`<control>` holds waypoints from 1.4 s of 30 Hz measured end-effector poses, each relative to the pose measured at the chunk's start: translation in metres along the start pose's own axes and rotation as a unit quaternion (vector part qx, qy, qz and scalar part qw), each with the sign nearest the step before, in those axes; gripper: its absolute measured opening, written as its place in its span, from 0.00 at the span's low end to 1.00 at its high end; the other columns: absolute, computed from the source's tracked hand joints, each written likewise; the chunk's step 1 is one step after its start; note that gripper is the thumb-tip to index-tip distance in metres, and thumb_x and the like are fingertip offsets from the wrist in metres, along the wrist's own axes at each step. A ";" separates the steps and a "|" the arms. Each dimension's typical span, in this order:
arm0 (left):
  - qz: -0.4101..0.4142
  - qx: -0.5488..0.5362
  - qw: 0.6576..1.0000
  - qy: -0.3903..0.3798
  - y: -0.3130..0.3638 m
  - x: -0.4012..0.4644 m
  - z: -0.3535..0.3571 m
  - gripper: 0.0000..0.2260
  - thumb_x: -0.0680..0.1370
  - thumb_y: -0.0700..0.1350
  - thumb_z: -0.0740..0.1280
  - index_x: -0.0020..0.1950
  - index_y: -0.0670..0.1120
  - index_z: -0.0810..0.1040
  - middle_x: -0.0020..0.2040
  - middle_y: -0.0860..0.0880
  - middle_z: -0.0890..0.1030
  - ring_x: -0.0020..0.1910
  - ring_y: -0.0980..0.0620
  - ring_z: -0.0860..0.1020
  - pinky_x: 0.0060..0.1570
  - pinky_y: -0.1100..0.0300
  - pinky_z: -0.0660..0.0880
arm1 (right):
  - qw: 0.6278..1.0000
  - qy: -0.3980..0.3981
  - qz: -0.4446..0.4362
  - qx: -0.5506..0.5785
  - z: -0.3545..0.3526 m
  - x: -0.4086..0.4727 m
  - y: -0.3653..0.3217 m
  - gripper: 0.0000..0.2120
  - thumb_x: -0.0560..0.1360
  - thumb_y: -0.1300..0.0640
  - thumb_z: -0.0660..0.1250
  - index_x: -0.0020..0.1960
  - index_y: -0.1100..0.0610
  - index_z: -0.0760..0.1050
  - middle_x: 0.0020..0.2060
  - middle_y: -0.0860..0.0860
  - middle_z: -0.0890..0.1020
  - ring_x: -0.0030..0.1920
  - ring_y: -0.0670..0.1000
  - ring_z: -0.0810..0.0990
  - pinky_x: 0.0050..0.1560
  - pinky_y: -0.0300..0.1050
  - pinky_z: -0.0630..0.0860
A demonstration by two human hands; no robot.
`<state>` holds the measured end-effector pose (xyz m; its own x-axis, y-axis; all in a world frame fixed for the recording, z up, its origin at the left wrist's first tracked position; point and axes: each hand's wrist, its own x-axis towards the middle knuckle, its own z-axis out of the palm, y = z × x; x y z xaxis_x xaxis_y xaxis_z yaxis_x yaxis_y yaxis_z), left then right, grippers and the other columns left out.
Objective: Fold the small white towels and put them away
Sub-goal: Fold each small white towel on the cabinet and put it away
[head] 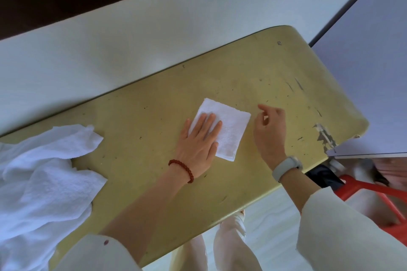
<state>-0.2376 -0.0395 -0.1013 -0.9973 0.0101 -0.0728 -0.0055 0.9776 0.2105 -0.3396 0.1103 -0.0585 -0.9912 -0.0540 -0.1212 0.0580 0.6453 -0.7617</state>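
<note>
A small white towel [229, 126], folded into a flat rectangle, lies in the middle of the worn yellow table [154, 112]. My left hand [199, 141] rests flat on the towel's left half with straight fingers. My right hand [269, 130] hovers just right of the towel, apart from it, fingers loosely curled and holding nothing. A heap of unfolded white towels [41, 174] sits at the table's left end and hangs over its front edge.
A white wall [132, 28] with a dark band runs behind the table. A pale panel [370, 72] stands at the table's right end. Below it are a red frame [374, 191] and a dark object. My legs show under the table's front edge.
</note>
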 end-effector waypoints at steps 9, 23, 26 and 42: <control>-0.027 0.062 0.990 -0.121 -0.020 0.045 -0.012 0.32 0.73 0.57 0.31 0.76 0.46 0.44 0.77 0.50 0.46 0.75 0.52 0.47 0.69 0.38 0.45 | 0.865 -0.153 -0.267 -0.397 0.035 -0.014 0.026 0.28 0.80 0.48 0.39 0.69 0.62 0.65 0.68 0.60 0.69 0.68 0.61 0.68 0.62 0.67 0.64; 0.007 0.051 0.993 0.110 -0.015 -0.012 -0.022 0.08 0.72 0.43 0.63 0.45 0.49 0.81 0.48 0.56 0.82 0.51 0.49 0.78 0.55 0.51 0.61 | 0.897 -0.206 -0.337 -0.199 -0.014 -0.058 0.019 0.19 0.77 0.52 0.53 0.32 0.56 0.73 0.26 0.50 0.74 0.23 0.53 0.72 0.23 0.37 0.63; -0.023 0.034 0.990 0.137 -0.017 -0.017 -0.023 0.07 0.69 0.40 0.67 0.45 0.48 0.82 0.49 0.53 0.83 0.50 0.48 0.80 0.55 0.51 0.62 | 0.956 -0.145 -0.204 -0.155 -0.003 -0.031 0.008 0.10 0.76 0.55 0.58 0.42 0.57 0.76 0.38 0.52 0.78 0.38 0.54 0.76 0.36 0.45 0.72; -0.215 0.062 0.974 -0.026 0.023 -0.046 -0.016 0.14 0.75 0.48 0.63 0.61 0.57 0.76 0.65 0.55 0.74 0.67 0.46 0.69 0.65 0.44 0.57 | 0.918 -0.342 -0.072 -0.186 0.038 0.011 -0.041 0.12 0.71 0.62 0.62 0.32 0.54 0.62 0.31 0.49 0.69 0.35 0.52 0.68 0.33 0.41 0.64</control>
<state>-0.1935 -0.0209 -0.0776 -0.8997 -0.3983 -0.1785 -0.4096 0.9118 0.0301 -0.3479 0.0548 -0.0525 -0.6712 -0.5426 -0.5050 -0.2388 0.8033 -0.5456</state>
